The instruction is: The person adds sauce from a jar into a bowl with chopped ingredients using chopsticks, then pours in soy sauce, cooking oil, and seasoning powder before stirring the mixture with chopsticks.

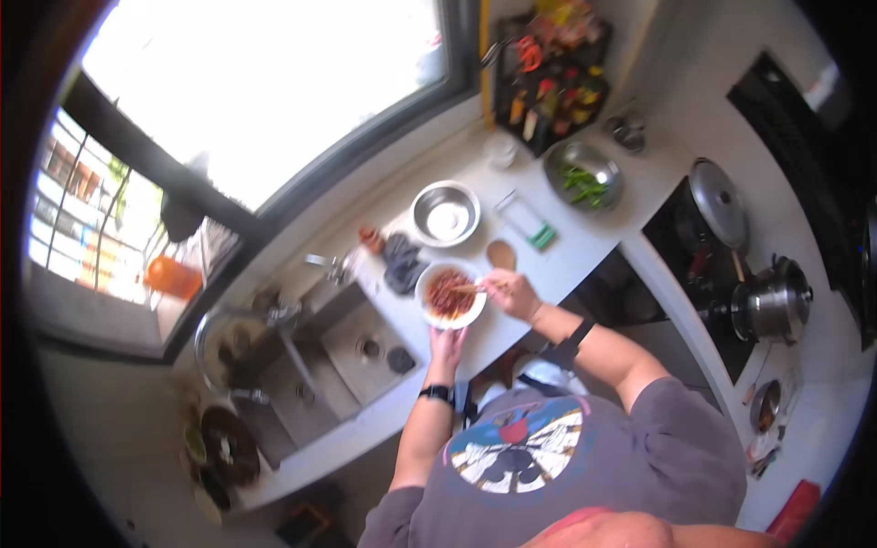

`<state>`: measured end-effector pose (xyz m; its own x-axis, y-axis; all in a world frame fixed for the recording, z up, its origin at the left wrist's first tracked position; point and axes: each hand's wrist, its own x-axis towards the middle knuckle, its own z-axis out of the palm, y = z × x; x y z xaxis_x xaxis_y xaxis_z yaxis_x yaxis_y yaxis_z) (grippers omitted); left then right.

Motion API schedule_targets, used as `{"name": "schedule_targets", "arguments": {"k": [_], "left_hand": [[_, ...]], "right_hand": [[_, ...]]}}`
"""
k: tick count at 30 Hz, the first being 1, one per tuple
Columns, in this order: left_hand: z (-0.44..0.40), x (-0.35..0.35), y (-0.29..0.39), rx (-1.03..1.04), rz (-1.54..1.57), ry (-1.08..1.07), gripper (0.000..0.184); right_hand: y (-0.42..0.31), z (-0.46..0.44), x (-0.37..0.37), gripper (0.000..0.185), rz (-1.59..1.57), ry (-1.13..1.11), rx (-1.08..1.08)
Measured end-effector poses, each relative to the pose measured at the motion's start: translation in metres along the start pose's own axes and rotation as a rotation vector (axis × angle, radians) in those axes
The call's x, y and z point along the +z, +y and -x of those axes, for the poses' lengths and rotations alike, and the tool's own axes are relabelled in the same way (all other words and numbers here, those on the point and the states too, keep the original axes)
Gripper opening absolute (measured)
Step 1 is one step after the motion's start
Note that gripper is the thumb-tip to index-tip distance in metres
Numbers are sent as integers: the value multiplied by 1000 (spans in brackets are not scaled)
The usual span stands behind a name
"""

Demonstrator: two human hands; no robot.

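Observation:
A white bowl (424, 294) of sliced reddish-brown meat (447, 297) in dark liquid is at the counter's front edge. My left hand (448, 345) grips its near rim. In my right hand (513, 294), the fingers are closed around wooden chopsticks (468, 289), whose tips reach into the meat. Just beyond the right hand, a wooden spoon (500, 255) lies on the counter. A dark, crumpled cloth-like item (400, 263) lies left of the bowl. Behind it stands a steel bowl (445, 184) with something pale inside, too bright to make out.
The double sink (343, 342) is on the left. A steel basin (610, 164) holding cut green vegetables sits at the back right, near a clear-and-green item (541, 237) and a bottle rack (557, 96). A stove with a lidded wok (717, 205) and a pot (772, 301) is on the right.

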<state>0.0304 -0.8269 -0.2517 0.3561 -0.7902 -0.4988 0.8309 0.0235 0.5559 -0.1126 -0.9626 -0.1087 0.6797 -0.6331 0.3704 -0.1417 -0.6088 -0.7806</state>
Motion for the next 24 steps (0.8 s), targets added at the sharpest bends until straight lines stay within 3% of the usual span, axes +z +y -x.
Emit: {"name": "schedule_targets", "arguments": {"k": [3, 5, 10, 12, 14, 19, 21, 23, 24], "left_hand": [[-2, -9, -5, -50, 20, 80, 75], [-6, -17, -6, -91, 42, 111, 74], [3, -13, 18, -224, -9, 166, 62], [6, -20, 23, -163, -76, 221, 59], [16, -21, 32, -112, -22, 464, 60], [45, -39, 41, 92, 37, 703, 56], [60, -42, 42, 215, 67, 756, 52], [63, -33, 42, 294, 130, 794, 51], [74, -11, 42, 364, 102, 765, 51]], "right_hand": [[6, 6, 4, 13, 208, -57, -271], [19, 21, 11, 10, 320, -299, -330], [93, 37, 10, 16, 252, -591, -706], [103, 25, -3, 16, 238, -569, -815], [112, 7, -13, 20, 196, -548, -946], [104, -15, -37, 13, 144, -773, -736], [92, -24, -47, 10, 19, -501, -470], [97, -39, -46, 12, -170, -399, -407], [104, -48, -44, 13, -160, -398, -497]]}}
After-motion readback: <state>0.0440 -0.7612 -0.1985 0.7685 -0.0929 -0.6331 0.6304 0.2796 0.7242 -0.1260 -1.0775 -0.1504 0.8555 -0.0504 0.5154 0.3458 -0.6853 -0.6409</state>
